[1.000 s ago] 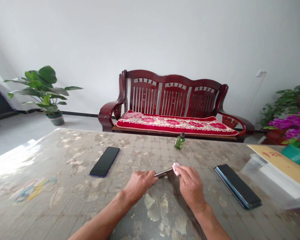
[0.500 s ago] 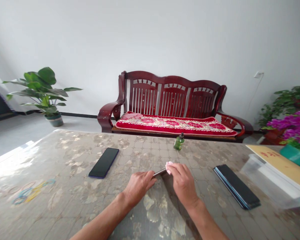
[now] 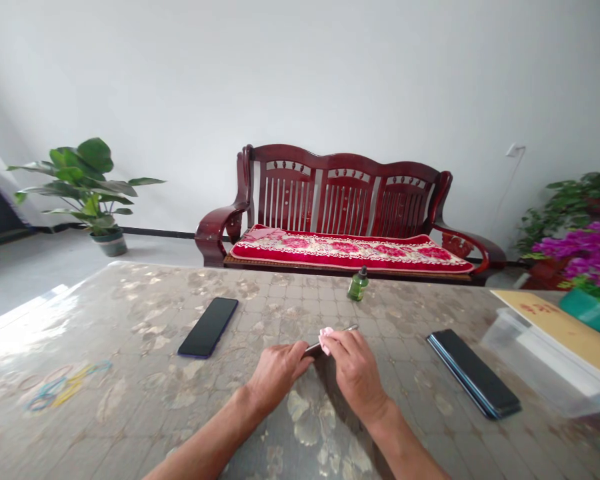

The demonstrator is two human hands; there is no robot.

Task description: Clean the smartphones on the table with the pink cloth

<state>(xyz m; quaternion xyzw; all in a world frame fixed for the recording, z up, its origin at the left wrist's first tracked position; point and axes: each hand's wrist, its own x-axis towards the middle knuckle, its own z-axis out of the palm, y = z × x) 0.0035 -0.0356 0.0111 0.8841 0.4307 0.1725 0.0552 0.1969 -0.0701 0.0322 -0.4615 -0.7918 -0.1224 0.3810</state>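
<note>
Your left hand (image 3: 279, 371) rests on the table (image 3: 130, 400) with the fingers curled together, and their tips pinch the near end of a thin phone (image 3: 330, 339), which is held on its edge and tilted up from the surface. Your right hand (image 3: 354, 373) comes from the other side. Its thumb and first fingers are pressed together on a small pink cloth (image 3: 326, 334), and the cloth touches the phone just beyond your left fingertips. The far end of the phone sticks out past your right fingers, toward the bench.

Further out from your fingers, in the same direction, a small green bottle (image 3: 358, 285) with a dark cap stands upright near the far edge of the table. To the left of your left fingers, well apart, a dark phone (image 3: 209, 327) lies flat with its screen up. To the right of your right fingers, also well apart, another dark phone (image 3: 473, 372) lies flat; whether it is one phone or a stack, I cannot tell. Far to the left of your left hand lie some coloured rubber bands (image 3: 60, 385). Behind the table stands a red wooden bench (image 3: 345, 200).
</note>
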